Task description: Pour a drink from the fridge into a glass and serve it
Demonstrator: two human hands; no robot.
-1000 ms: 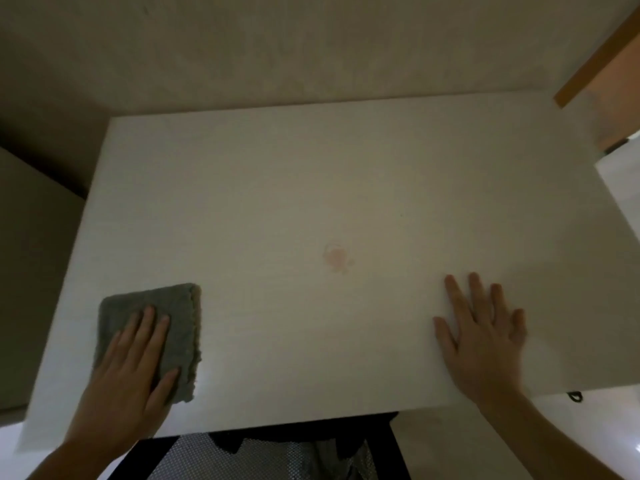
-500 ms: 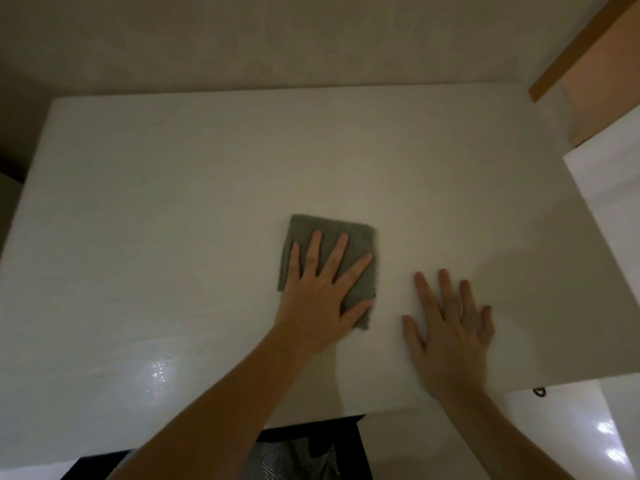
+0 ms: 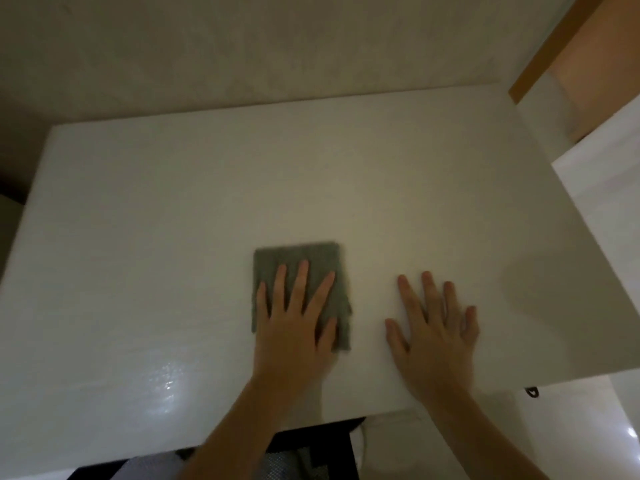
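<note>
A folded grey cloth [image 3: 304, 258] lies flat on the white table [image 3: 173, 209], near the middle of its front half. My left hand [image 3: 294, 320] presses down on the cloth with its fingers spread; it does not grip it. My right hand [image 3: 433, 327] rests flat on the bare tabletop just right of the cloth, fingers apart, holding nothing. No glass, drink or fridge is in view. A wet sheen [image 3: 166, 386] glints on the table at the front left.
The beige wall [image 3: 277, 46] runs along the table's far edge. A wooden-edged frame [image 3: 554, 46] rises at the back right, with a white surface [image 3: 602, 188] beside the table's right edge. A dark chair [image 3: 311, 445] sits under the front edge.
My left hand slid the cloth from the table's front left corner to the middle, over the pinkish stain, which no longer shows. My right hand stayed flat on the table.
</note>
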